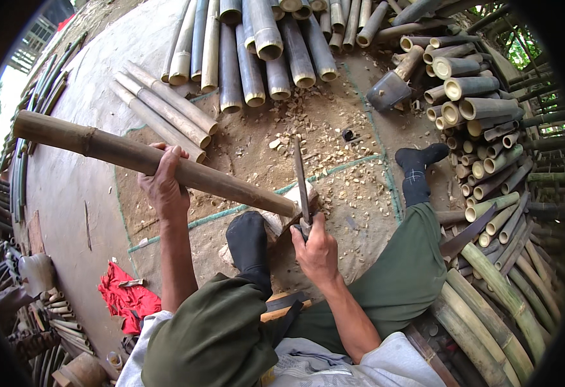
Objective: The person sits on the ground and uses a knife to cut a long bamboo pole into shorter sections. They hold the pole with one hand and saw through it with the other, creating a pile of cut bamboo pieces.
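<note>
My left hand (165,177) is wrapped round a long brown bamboo pole (115,145), which slants from the upper left down toward the middle. The pole's near end rests by a pale wooden block (277,218), close to my sock-covered left foot (249,240). My right hand (318,251) is closed on the handle of a knife (300,177) with a long, narrow dark blade pointing away from me. The blade stands right beside the pole's cut end; whether they touch, I cannot tell. My right fingers partly hide the handle.
Several cut bamboo tubes (266,42) lie at the far side, with more stacked (469,109) along the right. Three thinner poles (163,106) lie at left. Wood chips (295,116) litter the ground mat. A dark cup-like container (387,90) and a red cloth (128,297) are also there.
</note>
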